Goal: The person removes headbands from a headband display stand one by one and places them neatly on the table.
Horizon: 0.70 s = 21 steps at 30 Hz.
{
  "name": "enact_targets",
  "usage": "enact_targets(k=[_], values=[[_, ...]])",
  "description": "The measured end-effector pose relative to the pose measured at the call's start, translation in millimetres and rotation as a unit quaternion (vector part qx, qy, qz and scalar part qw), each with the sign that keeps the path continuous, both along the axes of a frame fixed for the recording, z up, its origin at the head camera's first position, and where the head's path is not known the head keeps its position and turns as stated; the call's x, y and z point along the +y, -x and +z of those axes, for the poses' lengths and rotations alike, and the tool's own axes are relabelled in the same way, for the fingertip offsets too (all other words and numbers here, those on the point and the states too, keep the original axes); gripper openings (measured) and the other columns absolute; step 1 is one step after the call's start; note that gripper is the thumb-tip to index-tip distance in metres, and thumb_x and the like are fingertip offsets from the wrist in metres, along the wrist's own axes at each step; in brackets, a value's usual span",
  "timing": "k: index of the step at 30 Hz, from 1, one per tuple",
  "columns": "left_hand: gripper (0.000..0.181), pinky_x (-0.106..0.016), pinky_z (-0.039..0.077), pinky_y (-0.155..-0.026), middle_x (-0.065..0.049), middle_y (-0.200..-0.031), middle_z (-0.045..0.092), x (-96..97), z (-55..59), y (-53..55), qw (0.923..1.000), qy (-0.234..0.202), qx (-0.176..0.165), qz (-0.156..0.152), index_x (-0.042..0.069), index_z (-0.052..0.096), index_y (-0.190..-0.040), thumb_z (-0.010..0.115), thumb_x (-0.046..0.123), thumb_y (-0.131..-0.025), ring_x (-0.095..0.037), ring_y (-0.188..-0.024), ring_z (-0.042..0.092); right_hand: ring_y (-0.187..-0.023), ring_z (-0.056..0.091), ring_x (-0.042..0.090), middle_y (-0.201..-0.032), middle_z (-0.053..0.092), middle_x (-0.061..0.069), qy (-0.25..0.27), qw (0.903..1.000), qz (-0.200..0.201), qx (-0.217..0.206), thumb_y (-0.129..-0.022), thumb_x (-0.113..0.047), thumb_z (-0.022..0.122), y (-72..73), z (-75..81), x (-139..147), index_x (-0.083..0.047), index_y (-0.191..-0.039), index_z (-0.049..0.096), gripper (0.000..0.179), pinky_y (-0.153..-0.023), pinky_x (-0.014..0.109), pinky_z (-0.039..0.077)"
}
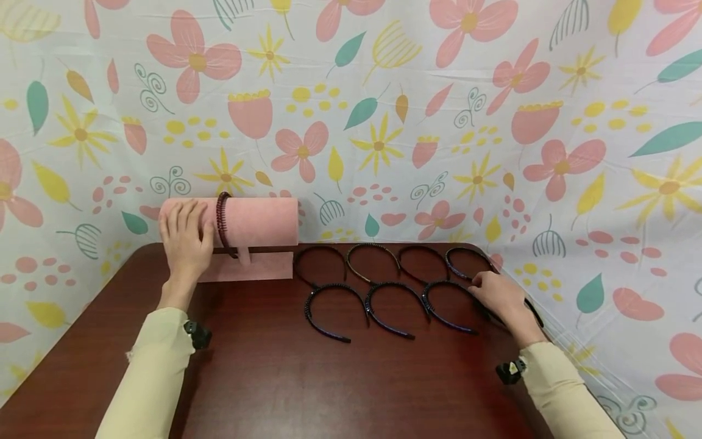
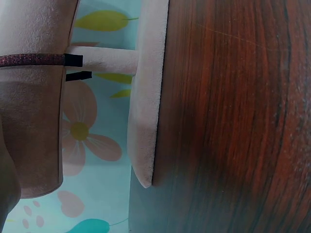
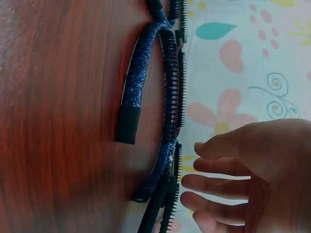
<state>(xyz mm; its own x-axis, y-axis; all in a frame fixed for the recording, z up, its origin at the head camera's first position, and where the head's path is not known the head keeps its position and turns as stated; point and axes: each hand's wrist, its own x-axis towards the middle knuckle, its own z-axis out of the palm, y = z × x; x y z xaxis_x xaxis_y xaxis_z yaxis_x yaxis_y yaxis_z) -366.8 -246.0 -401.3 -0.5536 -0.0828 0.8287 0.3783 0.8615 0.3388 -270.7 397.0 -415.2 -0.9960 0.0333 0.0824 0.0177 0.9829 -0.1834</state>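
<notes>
My left hand rests on the left end of a pink padded roll, its fingers laid over the top. Round the roll sits a dark red glittery headband, with its black tips hanging below, one of them clear in the left wrist view. At the far right, my right hand is over the last headbands of two rows. The right wrist view has its fingers spread and loosely bent beside a blue glitter toothed headband, holding nothing. That hand partly hides the rightmost front headband in the head view.
The roll stands on a pink base at the back left of the brown wooden table. Several dark headbands, such as a front one, lie in two overlapping rows. A floral cloth hangs close behind and along the right.
</notes>
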Motion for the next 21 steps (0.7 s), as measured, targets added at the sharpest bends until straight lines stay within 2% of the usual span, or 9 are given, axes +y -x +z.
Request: enact_targets(k=[7, 16, 21], values=[[0.046, -0.051, 0.001, -0.124, -0.011, -0.149, 0.046, 1.9, 2.8, 2.1, 1.0000, 0.003, -0.004, 0.001, 0.011, 0.052, -0.138, 0.040, 0.038, -0.103, -0.031, -0.145, 0.028, -0.080, 0.068, 0.031, -0.106, 0.073, 0.018, 0.036, 0.9988, 0.023, 0.023, -0.096, -0.034, 0.061, 1.7, 10.3, -17, -0.007, -0.117, 0.070, 0.035, -0.061, 0.046, 0.052], [0.047, -0.051, -0.001, -0.124, -0.011, -0.149, 0.045, 2.7, 3.6, -1.4, 0.9999, -0.001, -0.016, 0.003, 0.011, 0.052, -0.139, 0.039, 0.038, -0.103, -0.031, -0.145, 0.028, -0.066, 0.063, 0.018, -0.098, 0.074, 0.012, 0.076, 0.9941, 0.051, 0.058, -0.098, -0.033, 0.059, 5.6, 28.7, -55, -0.013, -0.116, 0.070, 0.029, -0.051, 0.032, 0.042], [0.046, -0.051, 0.000, -0.124, -0.012, -0.149, 0.045, 1.4, 2.4, -2.2, 0.9999, -0.002, -0.015, 0.004, 0.010, 0.052, -0.139, 0.040, 0.037, -0.103, -0.031, -0.145, 0.028, -0.058, 0.056, 0.016, -0.090, 0.073, 0.010, 0.092, 0.9921, 0.059, 0.061, -0.099, -0.032, 0.058, 12.3, 36.4, -76, -0.013, -0.118, 0.069, 0.029, -0.047, 0.030, 0.037]])
